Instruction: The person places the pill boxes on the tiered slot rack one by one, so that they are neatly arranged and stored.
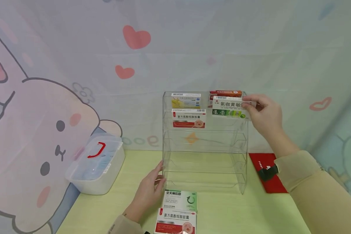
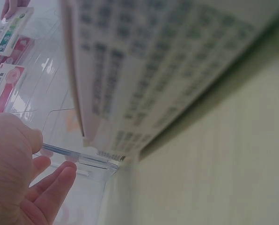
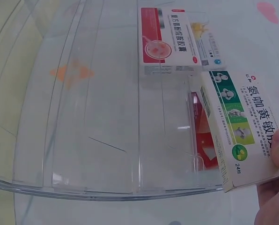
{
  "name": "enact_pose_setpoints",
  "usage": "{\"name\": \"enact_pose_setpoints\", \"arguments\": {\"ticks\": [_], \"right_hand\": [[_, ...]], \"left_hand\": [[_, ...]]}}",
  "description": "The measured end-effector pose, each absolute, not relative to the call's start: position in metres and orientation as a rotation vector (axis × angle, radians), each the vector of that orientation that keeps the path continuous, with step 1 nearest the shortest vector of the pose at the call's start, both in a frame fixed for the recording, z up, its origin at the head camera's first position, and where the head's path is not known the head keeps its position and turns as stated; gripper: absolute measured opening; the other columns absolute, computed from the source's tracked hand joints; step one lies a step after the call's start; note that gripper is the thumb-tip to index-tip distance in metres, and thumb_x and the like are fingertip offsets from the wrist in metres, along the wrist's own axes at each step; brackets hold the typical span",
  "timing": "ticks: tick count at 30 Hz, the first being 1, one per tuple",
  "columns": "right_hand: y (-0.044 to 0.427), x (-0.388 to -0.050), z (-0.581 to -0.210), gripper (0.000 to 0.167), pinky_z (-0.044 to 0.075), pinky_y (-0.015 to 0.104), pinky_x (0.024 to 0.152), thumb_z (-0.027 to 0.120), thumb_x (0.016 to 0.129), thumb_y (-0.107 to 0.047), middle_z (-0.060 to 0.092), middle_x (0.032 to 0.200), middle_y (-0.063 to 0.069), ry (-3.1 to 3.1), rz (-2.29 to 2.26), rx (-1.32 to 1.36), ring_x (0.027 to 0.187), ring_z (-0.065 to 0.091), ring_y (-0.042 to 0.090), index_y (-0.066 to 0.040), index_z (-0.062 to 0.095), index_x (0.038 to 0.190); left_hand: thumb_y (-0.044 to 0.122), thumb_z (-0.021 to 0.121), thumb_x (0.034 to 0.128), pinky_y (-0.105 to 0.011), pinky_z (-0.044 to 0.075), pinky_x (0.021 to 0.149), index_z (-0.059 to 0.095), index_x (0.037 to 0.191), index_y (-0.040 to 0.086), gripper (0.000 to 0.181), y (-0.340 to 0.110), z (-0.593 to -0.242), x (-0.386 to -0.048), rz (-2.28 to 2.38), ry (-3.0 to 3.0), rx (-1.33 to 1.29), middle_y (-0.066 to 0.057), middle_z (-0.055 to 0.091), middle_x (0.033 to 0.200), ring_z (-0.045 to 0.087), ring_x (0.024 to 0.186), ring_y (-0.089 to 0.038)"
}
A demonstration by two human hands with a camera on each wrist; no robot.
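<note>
My right hand (image 1: 264,112) pinches the right end of a white and green medicine box (image 1: 228,107) between thumb and fingers. This box hangs in front of the upper right of a clear tiered display rack (image 1: 204,162), partly covering a red medicine box (image 1: 226,93) on the top tier. My left hand (image 1: 147,190) grips the rack's left side edge low down, its thumb and fingers on either side of the clear panel (image 2: 78,156). On the rack's left stand a yellow and white box (image 1: 186,101) and, one tier lower, a red and white box (image 3: 170,40).
In front of the rack lie a green and white box (image 1: 179,200) and another red and white box (image 1: 175,221). A white lidded case (image 1: 99,182) with a red handle stands left; a red pouch (image 1: 261,162) lies right. A printed cloth (image 1: 193,48) hangs behind.
</note>
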State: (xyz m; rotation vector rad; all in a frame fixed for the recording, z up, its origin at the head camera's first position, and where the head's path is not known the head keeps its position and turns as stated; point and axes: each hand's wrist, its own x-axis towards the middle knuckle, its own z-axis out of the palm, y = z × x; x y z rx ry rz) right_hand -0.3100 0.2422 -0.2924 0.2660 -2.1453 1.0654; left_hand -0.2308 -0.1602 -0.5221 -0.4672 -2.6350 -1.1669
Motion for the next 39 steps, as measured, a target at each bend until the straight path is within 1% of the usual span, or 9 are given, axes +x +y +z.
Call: {"name": "enact_pose_setpoints", "arguments": {"ticks": [5, 6, 10, 17, 25, 28, 32, 34, 39], "right_hand": [[0.240, -0.318, -0.290, 0.019, 0.042, 0.006, 0.071, 0.080, 0.102, -0.015, 0.078, 0.123, 0.009, -2.189, 1.026, 0.266, 0.086, 0.049, 0.005, -0.011, 0.085, 0.120], [0.239, -0.319, -0.290, 0.019, 0.042, 0.006, 0.072, 0.080, 0.102, -0.016, 0.078, 0.125, 0.012, -2.201, 1.018, 0.270, 0.088, 0.049, 0.005, -0.011, 0.085, 0.121], [0.237, -0.323, -0.290, 0.020, 0.041, 0.006, 0.073, 0.078, 0.104, -0.016, 0.077, 0.130, 0.013, -2.241, 0.996, 0.296, 0.090, 0.049, 0.008, -0.011, 0.084, 0.122], [0.234, -0.329, -0.290, 0.018, 0.040, 0.006, 0.068, 0.078, 0.104, -0.015, 0.077, 0.129, 0.015, -2.251, 0.990, 0.330, 0.086, 0.049, 0.008, -0.009, 0.084, 0.120], [0.228, -0.336, -0.292, 0.014, 0.042, 0.006, 0.067, 0.079, 0.103, -0.013, 0.078, 0.121, 0.011, -2.234, 1.046, 0.359, 0.084, 0.050, 0.009, -0.010, 0.085, 0.115], [0.229, -0.337, -0.297, 0.013, 0.041, 0.005, 0.067, 0.078, 0.104, -0.013, 0.077, 0.116, 0.012, -2.231, 1.045, 0.370, 0.084, 0.048, 0.007, -0.008, 0.085, 0.114], [0.231, -0.341, -0.305, 0.013, 0.043, -0.001, 0.072, 0.077, 0.105, -0.015, 0.077, 0.115, 0.012, -2.245, 1.017, 0.369, 0.089, 0.053, 0.000, -0.008, 0.085, 0.113], [0.232, -0.342, -0.309, 0.015, 0.043, -0.005, 0.075, 0.076, 0.105, -0.014, 0.077, 0.117, 0.012, -2.261, 1.012, 0.363, 0.095, 0.057, 0.003, -0.008, 0.084, 0.115], [0.235, -0.344, -0.314, 0.018, 0.043, -0.010, 0.085, 0.074, 0.106, -0.012, 0.074, 0.129, 0.013, -2.308, 1.072, 0.365, 0.116, 0.066, 0.024, -0.005, 0.081, 0.122]], "left_hand": [[0.011, 0.067, 0.1099, -0.037, 0.069, 0.103, 0.032, 0.175, 0.017, 0.074, -0.160, -0.521, -0.230, -1.165, -2.635, -0.470, -0.019, 0.062, 0.157, 0.077, 0.125, -0.029], [0.011, 0.067, 0.1099, -0.037, 0.069, 0.103, 0.032, 0.175, 0.017, 0.074, -0.160, -0.520, -0.230, -1.165, -2.634, -0.468, -0.019, 0.062, 0.157, 0.077, 0.125, -0.030], [0.012, 0.066, 0.1102, -0.037, 0.069, 0.103, 0.031, 0.175, 0.018, 0.074, -0.160, -0.521, -0.230, -1.160, -2.642, -0.461, -0.018, 0.062, 0.158, 0.077, 0.126, -0.029], [0.011, 0.066, 0.1100, -0.036, 0.069, 0.103, 0.031, 0.175, 0.017, 0.074, -0.159, -0.521, -0.229, -1.164, -2.629, -0.477, -0.018, 0.062, 0.157, 0.077, 0.125, -0.030], [0.010, 0.067, 0.1094, -0.035, 0.069, 0.103, 0.031, 0.175, 0.015, 0.074, -0.160, -0.521, -0.230, -1.147, -2.617, -0.487, -0.017, 0.063, 0.157, 0.077, 0.124, -0.028], [0.008, 0.067, 0.1091, -0.035, 0.069, 0.104, 0.032, 0.174, 0.014, 0.074, -0.158, -0.523, -0.230, -1.145, -2.610, -0.494, -0.017, 0.063, 0.157, 0.077, 0.124, -0.028], [0.010, 0.067, 0.1092, -0.034, 0.069, 0.104, 0.033, 0.174, 0.015, 0.073, -0.157, -0.524, -0.230, -1.137, -2.606, -0.494, -0.016, 0.064, 0.156, 0.077, 0.124, -0.027], [0.009, 0.067, 0.1092, -0.034, 0.069, 0.104, 0.034, 0.174, 0.015, 0.073, -0.156, -0.524, -0.229, -1.124, -2.600, -0.499, -0.017, 0.065, 0.154, 0.077, 0.123, -0.027], [0.010, 0.068, 0.1092, -0.034, 0.068, 0.104, 0.034, 0.173, 0.015, 0.072, -0.154, -0.525, -0.228, -1.108, -2.591, -0.493, -0.017, 0.065, 0.153, 0.077, 0.123, -0.026]]}}
